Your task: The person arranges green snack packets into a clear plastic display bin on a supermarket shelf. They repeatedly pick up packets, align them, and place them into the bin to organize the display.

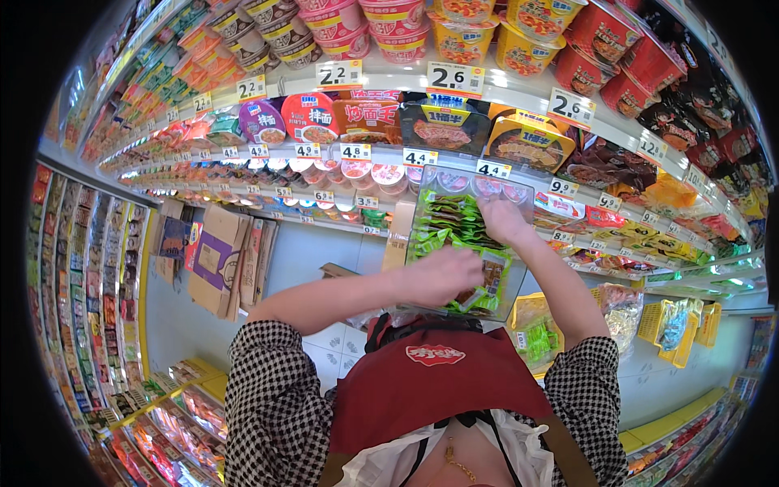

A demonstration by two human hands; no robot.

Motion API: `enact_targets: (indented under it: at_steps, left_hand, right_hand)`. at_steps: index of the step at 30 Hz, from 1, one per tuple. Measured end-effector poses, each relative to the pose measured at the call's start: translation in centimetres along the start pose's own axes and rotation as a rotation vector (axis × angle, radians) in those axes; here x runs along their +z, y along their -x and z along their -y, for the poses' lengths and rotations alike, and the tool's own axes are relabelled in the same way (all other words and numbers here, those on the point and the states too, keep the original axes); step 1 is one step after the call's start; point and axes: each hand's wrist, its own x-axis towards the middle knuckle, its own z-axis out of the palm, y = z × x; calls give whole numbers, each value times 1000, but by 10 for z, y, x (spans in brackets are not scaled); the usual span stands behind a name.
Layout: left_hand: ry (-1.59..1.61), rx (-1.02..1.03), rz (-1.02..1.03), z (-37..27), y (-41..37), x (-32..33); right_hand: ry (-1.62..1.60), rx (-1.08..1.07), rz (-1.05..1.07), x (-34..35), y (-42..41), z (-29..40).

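A clear plastic bin (517, 298) stands before me, filled with small green snack packets (447, 219) that have brown contents. Most of the upper packets form a tight upright row; other packets (496, 271) lie flatter in the near part. My left hand (447, 275) reaches across the near half, blurred, with its fingers curled over the packets. At the far right end of the row, my right hand (504, 220) dips inside the bin's wall against the packets. Its fingertips are hard to make out, so a grip does not show in either hand.
Shelves of cup noodles (398, 30) and bowl noodles (444, 128) with price tags (455, 79) rise ahead. Flattened cardboard boxes (213, 262) lean at left. A yellow basket (532, 304) holding green packets sits low at right, with further yellow baskets (684, 332) beyond.
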Motion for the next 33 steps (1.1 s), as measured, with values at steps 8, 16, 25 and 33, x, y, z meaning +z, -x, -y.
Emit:
enact_targets:
  at_steps: [8, 16, 25, 33]
  left_hand:
    - [-240, 78, -84, -12, 10, 31]
    - [-219, -27, -86, -12, 3, 25]
    - [-285, -72, -240, -9, -4, 36]
    - [-259, -114, -254, -7, -14, 36]
  right_hand:
    - [-2, 14, 1, -4, 3, 0]
    - [-30, 60, -27, -5, 3, 3]
    - [-110, 90, -2, -18, 6, 2]
    - [-153, 114, 58, -21, 8, 0]
